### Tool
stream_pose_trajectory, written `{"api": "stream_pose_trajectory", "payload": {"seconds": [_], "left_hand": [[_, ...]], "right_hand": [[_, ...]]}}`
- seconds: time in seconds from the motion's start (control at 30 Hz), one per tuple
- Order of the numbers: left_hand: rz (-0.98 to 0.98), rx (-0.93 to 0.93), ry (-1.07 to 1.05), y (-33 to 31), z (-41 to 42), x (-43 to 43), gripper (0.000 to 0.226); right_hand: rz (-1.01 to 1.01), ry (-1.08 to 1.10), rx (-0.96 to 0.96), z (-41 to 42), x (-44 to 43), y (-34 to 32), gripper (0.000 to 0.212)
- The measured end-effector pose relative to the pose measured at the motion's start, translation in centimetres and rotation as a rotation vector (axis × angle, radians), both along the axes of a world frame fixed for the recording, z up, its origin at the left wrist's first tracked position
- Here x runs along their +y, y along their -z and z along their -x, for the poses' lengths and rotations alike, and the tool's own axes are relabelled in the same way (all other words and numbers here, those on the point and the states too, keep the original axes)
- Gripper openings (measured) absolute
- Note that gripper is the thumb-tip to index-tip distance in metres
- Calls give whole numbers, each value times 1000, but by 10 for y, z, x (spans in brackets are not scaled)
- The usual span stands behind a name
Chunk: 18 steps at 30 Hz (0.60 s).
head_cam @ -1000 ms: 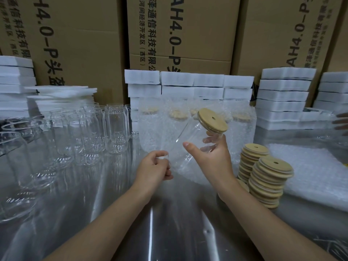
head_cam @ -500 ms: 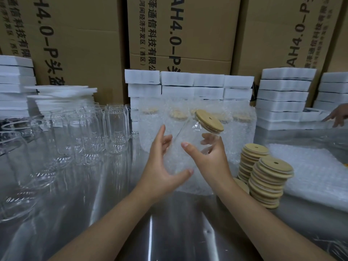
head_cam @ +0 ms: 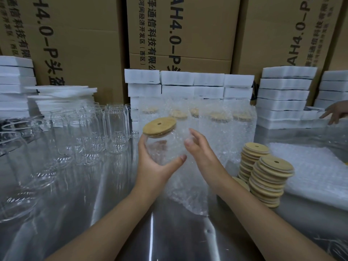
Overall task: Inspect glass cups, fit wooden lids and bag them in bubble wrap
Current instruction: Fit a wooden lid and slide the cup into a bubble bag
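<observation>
Glass cup (head_cam: 163,147) is now sitting in left hand (head_cam: 150,167), fingers curling round it; at 3 o'clock, right hand (head_cam: 204,154) is opening, fingers spread, tips blurred.

Bystander's hand (head_cam: 335,112) (right edge) cropped

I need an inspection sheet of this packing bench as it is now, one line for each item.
Surface: shiny metal table.
Job's things: glass cup with wooden lid fitted, held above the table; bubble wrap bag below the hands; empty cups left; lid stacks right; bagged cups behind.
Clutter: bubble wrap sheets at right.
Hands: left hand grips the cup; right hand open beside it, contact unclear.
Cables: nothing seen.
Surroundings: white foam blocks, cardboard boxes, another person's hand at far right.
</observation>
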<state>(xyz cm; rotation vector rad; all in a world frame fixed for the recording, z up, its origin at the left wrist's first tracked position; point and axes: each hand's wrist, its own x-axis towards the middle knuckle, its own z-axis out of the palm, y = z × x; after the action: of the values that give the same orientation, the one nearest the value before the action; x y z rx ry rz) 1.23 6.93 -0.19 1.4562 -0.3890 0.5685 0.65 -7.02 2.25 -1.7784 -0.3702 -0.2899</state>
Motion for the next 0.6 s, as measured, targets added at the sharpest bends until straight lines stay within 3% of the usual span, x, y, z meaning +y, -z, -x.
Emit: {"api": "stream_pose_trajectory", "payload": {"seconds": [0.1, 0.23, 0.3, 0.37, 0.5, 0.6], "left_hand": [[111, -9, -6, -6, 2, 3, 103], [158, 1, -47, -8, 1, 5, 103], [160, 12, -70, -7, 1, 7, 104], [146, 9, -84, -6, 1, 7, 99], [78, -28, -16, -7, 0, 7, 104], [27, -21, 138, -6, -6, 8, 127]], "right_hand": [[104, -65, 107, -4, -1, 4, 108], [340, -125, 132, -1, -4, 11, 126], [453, -128, 125, 1, -3, 18, 127], [443, -109, 89, 0, 1, 23, 123], [258, 2, -4, 2, 6, 24, 105], [47, 9, -60, -1, 6, 21, 99]]}}
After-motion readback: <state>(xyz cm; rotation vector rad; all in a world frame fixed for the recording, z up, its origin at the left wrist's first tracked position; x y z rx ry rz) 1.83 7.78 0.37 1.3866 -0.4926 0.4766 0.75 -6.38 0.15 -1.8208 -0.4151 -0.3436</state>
